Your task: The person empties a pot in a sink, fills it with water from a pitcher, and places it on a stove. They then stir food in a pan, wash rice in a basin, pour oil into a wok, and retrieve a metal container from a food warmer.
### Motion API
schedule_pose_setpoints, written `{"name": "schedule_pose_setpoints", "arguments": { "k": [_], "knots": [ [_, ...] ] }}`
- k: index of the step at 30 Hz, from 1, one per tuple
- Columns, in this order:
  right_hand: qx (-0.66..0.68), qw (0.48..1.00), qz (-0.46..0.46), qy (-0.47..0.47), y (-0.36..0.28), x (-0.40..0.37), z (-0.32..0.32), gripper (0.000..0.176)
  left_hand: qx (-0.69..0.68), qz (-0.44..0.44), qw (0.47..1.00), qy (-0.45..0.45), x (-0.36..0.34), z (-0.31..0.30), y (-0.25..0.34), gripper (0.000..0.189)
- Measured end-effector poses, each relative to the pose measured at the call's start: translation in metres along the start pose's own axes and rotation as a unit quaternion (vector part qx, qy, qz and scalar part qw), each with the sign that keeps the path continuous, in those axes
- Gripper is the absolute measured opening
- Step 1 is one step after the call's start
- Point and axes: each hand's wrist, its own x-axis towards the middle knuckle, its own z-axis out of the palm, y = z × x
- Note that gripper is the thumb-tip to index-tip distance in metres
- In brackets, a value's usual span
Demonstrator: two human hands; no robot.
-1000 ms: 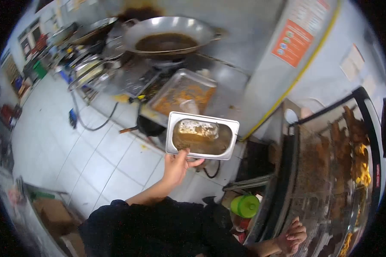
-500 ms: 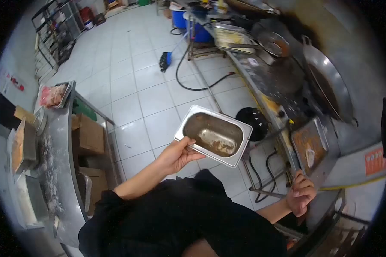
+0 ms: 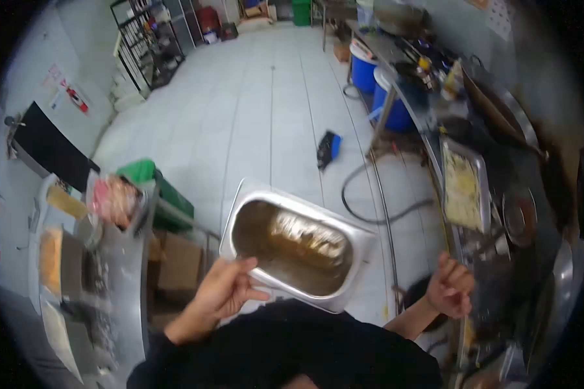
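Note:
A rectangular steel pan (image 3: 292,245) with brown residue on its bottom is in front of my body, its opening facing up toward the camera. My left hand (image 3: 224,292) grips the pan's near left rim, thumb over the edge and fingers underneath. Off to the right, my right hand (image 3: 451,288) is raised beside the cooking counter with its fingers loosely curled, and nothing shows in it.
At left, a steel table (image 3: 126,292) bears a tray of raw meat (image 3: 113,200) and several containers. The right counter holds a tray of pale yellow food (image 3: 462,188) and a wok (image 3: 499,104). A brush (image 3: 329,149) and a black hose (image 3: 353,207) lie on the floor.
The view has swung toward the far room. The pan, with my left hand on it, appears nearer and larger. My right hand stays raised, now beside another part of the counter.

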Motion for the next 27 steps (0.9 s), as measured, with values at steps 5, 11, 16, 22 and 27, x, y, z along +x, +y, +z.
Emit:
{"name": "schedule_pose_setpoints", "arguments": {
  "k": [5, 11, 16, 22, 27],
  "knots": [
    [0.154, 0.972, 0.073, -0.163, 0.216, 0.145, 0.041, 0.028, -0.161, 0.090, 0.951, 0.248, 0.104, -0.092, 0.060, 0.028],
    [0.227, 0.916, 0.191, -0.269, 0.438, 0.246, 0.051, 0.016, -0.045, 0.256, 0.896, 0.359, 0.241, -0.217, 0.100, 0.023],
    [0.098, 0.927, 0.244, -0.268, 0.583, 0.351, 0.038, 0.022, -0.247, 0.351, 0.780, 0.456, 0.417, -0.392, 0.219, 0.023],
    [-0.049, 0.953, 0.232, -0.190, 0.678, 0.474, -0.038, 0.013, -0.023, 0.334, 0.894, 0.299, 0.668, -0.255, 0.448, 0.014],
    [-0.027, 0.984, 0.160, 0.074, 0.795, 0.509, -0.156, 0.035, -0.245, 0.224, 0.932, 0.149, 0.917, -0.221, 0.558, 0.018]
  ]
}}
